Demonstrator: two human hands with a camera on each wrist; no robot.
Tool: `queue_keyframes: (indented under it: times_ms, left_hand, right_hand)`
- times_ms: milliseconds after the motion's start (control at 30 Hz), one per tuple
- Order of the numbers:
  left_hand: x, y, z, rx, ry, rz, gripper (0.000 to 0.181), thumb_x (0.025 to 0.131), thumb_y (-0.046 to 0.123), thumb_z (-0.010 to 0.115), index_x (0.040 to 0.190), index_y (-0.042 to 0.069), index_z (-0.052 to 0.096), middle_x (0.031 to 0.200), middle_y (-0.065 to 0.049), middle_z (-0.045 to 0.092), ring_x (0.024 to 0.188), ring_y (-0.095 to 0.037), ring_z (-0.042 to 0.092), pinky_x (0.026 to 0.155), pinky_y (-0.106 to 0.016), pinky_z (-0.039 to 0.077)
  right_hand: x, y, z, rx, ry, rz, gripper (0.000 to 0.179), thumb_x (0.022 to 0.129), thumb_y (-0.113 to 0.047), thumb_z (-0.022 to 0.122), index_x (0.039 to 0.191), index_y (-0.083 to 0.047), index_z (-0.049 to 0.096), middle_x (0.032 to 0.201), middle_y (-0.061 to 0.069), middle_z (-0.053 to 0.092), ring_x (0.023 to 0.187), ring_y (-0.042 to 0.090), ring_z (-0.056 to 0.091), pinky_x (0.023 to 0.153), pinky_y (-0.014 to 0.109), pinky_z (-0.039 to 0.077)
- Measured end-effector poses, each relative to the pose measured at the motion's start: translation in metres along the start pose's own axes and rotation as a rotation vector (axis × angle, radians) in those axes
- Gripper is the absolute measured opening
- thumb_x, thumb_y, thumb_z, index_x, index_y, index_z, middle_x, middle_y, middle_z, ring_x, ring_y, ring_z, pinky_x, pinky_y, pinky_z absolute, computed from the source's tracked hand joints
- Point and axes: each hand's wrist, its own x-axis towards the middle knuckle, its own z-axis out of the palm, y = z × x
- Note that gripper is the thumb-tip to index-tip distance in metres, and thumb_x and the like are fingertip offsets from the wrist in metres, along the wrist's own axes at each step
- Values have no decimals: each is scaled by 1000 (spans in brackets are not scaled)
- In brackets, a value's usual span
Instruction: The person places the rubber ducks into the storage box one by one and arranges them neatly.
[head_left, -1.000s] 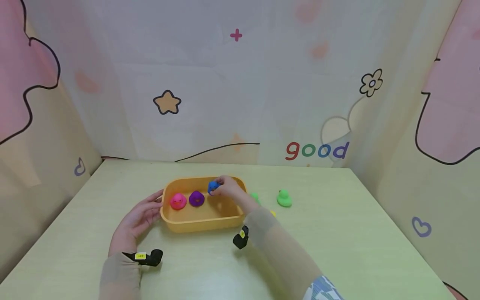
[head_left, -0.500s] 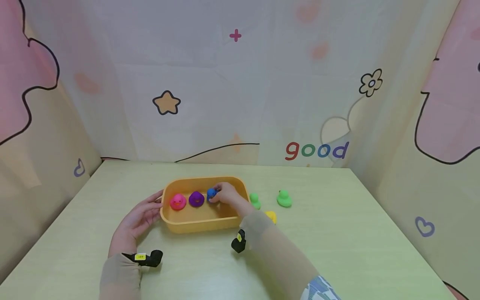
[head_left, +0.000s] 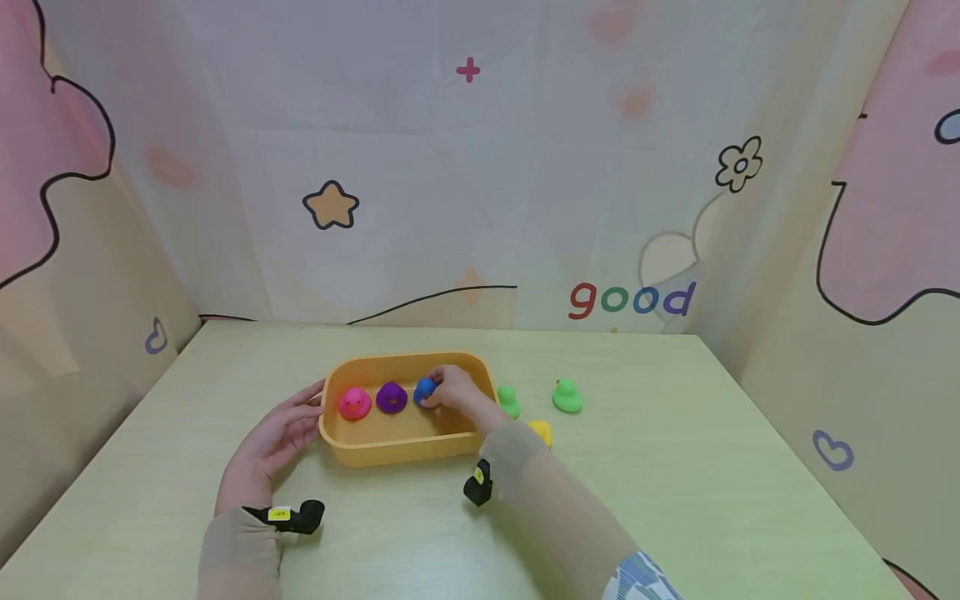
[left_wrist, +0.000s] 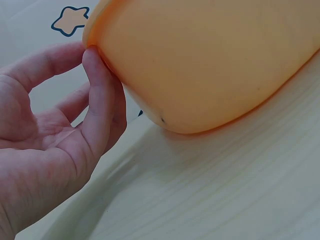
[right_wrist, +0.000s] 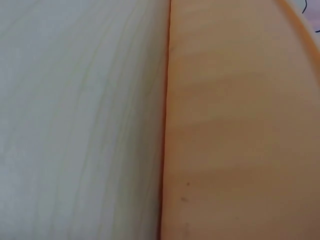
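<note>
- Cartoon-printed cloth (head_left: 405, 183) is hanging behind a pale table (head_left: 375, 537) in the head view, where an orange-yellow plastic bin (head_left: 405, 454) is sitting.
- Still in the head view, the right hand (head_left: 453, 387) is pinching a blue toy duck (head_left: 424, 388) low inside the bin, just beside a purple toy duck (head_left: 392, 398) and a pink toy duck (head_left: 355, 404). That blue one is sitting lower than a second ago, so it is now completing a row of three, though unreleased.
- Right of the bin, two green toy ducks (head_left: 567, 396) and a half-hidden yellow thing (head_left: 540, 432) are resting on the table.
- Left wrist view: the left hand (left_wrist: 75, 117) is touching the bin's end with loosely bent fingers.
- Right wrist view: the bin's side wall is filling the right half; no hand is showing, so I'm not telling its grip from here.
</note>
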Motion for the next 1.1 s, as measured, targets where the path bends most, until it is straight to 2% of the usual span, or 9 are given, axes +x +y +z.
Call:
queue_keyframes:
  times_ms: [133, 300, 533, 633, 900, 1100]
  left_hand:
    - [-1, 1, 1, -2, 6, -6, 37, 98, -4, 47, 116, 23, 64, 113, -1, 61, 94, -11, 65, 83, -20, 55]
    - [-1, 0, 1, -3, -6, -1, 37, 98, -4, 47, 116, 23, 64, 114, -1, 62, 95, -11, 65, 84, -21, 55]
    - [0, -1, -1, -11, -20, 5, 38, 98, -5, 46, 115, 23, 66, 114, -1, 63, 95, -12, 66, 83, -21, 55]
    - [1, -2, -3, -3, -27, 7, 39, 99, -5, 45, 114, 23, 66, 113, -1, 64, 94, -12, 66, 82, -21, 55]
    - [2, -2, -5, -4, -55, 17, 39, 99, -5, 44, 115, 23, 66, 112, -2, 64, 91, -11, 66, 81, -21, 55]
    - [0, 0, -2, -8, -41, 5, 39, 99, -4, 45, 115, 24, 67, 111, -1, 64, 91, -11, 67, 82, -21, 56]
  right_hand:
    - [-1, 0, -3, -34, -7, -15, 44, 78, 0, 78, 119, 4, 62, 121, 20, 63, 108, 31, 58, 103, 40, 47]
    - [-3, 3, -6, -24, -34, -36, 50, 75, 3, 79, 121, 5, 61, 125, 20, 61, 113, 33, 57, 106, 42, 45]
    - [-15, 0, -19, -58, -18, -99, 46, 75, -4, 80, 118, 0, 64, 128, 18, 61, 120, 33, 56, 106, 41, 44]
    - [-22, -3, -28, -68, -5, -129, 44, 77, -6, 79, 119, -1, 64, 130, 18, 60, 122, 33, 54, 105, 41, 44]
    - [-38, -6, -60, -13, -27, -164, 43, 85, -9, 72, 126, 0, 61, 133, 18, 59, 120, 34, 56, 103, 43, 47]
    - [-50, 1, -90, -13, -3, -170, 44, 87, -14, 71, 127, -2, 59, 134, 17, 59, 123, 34, 55, 102, 44, 49]
